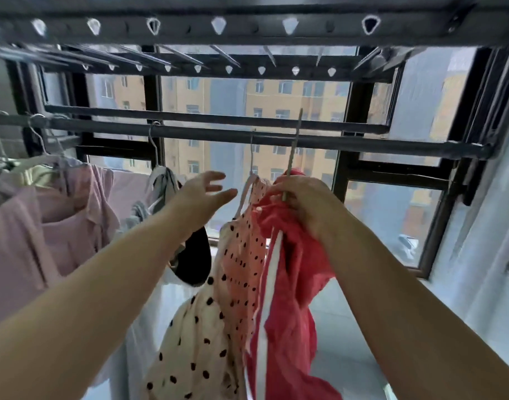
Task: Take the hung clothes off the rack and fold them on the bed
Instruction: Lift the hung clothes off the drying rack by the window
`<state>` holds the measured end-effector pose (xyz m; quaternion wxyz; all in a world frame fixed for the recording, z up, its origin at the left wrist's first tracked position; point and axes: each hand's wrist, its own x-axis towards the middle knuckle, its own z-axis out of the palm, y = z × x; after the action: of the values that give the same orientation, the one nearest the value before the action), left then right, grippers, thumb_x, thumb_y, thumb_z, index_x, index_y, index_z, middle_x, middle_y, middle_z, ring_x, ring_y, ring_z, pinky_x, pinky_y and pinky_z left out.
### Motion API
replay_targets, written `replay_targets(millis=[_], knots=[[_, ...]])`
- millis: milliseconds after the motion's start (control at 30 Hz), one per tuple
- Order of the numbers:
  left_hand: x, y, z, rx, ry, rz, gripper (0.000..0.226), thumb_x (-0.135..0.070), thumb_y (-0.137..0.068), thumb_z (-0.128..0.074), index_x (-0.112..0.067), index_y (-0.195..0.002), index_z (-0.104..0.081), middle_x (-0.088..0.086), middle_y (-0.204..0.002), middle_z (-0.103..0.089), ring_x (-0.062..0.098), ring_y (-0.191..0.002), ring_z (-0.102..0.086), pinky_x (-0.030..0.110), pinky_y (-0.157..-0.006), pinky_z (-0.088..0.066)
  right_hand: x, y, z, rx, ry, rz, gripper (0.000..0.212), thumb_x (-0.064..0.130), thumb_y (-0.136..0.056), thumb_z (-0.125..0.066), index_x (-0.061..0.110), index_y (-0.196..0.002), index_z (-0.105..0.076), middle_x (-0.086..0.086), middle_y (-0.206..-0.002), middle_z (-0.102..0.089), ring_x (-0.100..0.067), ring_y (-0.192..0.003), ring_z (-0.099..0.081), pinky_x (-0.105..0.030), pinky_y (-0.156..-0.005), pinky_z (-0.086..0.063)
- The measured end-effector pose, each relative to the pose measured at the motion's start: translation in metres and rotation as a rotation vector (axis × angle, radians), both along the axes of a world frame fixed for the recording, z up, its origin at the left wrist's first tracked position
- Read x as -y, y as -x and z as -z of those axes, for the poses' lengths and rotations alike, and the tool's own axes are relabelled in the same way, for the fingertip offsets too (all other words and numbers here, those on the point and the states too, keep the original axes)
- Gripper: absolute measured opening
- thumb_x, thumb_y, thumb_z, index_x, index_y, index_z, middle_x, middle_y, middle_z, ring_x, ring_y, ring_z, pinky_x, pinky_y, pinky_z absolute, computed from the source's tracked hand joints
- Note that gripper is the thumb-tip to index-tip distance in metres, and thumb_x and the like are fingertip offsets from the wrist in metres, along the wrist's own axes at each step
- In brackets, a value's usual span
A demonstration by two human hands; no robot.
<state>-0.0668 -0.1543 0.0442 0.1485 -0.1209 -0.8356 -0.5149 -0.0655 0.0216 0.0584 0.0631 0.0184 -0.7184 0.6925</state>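
My right hand [302,200] grips a thin hanger stem [293,148] together with the top of a red garment with a white stripe [288,284], just below the dark rack bar [247,138]. Beside it hangs a cream and pink dress with black dots [218,298] on a light hanger. My left hand [202,193] is raised with fingers spread, just left of that dress and touching nothing. Pink clothes [59,215] and a grey striped piece [163,183] hang further left on the bar.
An overhead drying frame [247,30] with rows of holes spans the top. Behind the rack is a dark-framed window [360,111] facing apartment blocks. A dark rounded item [195,261] hangs below the striped piece. Pale floor and a white wall lie to the right.
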Motion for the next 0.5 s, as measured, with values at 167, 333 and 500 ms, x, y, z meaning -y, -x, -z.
replay_targets(millis=[167, 333, 500], knots=[[0.007, 0.019, 0.006, 0.168, -0.064, 0.16, 0.033, -0.024, -0.091, -0.056, -0.01, -0.121, -0.056, 0.007, -0.109, -0.066, 0.007, -0.079, -0.064, 0.014, -0.071, -0.048, 0.037, 0.02, -0.007, -0.101, -0.373, 0.171, 0.032, 0.026, -0.08, -0.068, -0.001, -0.098, -0.066, -0.013, -0.089, -0.064, -0.025, -0.084, -0.061, -0.034, -0.082, -0.05], [0.011, 0.034, 0.006, 0.192, -0.154, 0.296, 0.017, -0.016, -0.089, -0.059, -0.003, -0.098, -0.067, 0.011, -0.087, -0.067, 0.013, -0.072, -0.061, 0.013, -0.066, -0.052, 0.042, 0.036, -0.016, -0.097, -0.531, 0.31, 0.024, 0.026, -0.087, -0.061, 0.006, -0.093, -0.072, -0.008, -0.088, -0.068, -0.02, -0.076, -0.061, -0.026, -0.065, -0.048], [0.006, 0.048, -0.001, 0.23, -0.239, 0.353, 0.006, -0.009, -0.081, -0.067, -0.004, -0.085, -0.068, 0.008, -0.078, -0.066, 0.012, -0.067, -0.06, 0.021, -0.07, -0.052, 0.036, 0.035, -0.019, -0.249, -0.559, 0.447, 0.021, 0.022, -0.088, -0.06, 0.007, -0.083, -0.074, -0.004, -0.074, -0.069, -0.013, -0.064, -0.063, -0.021, -0.064, -0.051]])
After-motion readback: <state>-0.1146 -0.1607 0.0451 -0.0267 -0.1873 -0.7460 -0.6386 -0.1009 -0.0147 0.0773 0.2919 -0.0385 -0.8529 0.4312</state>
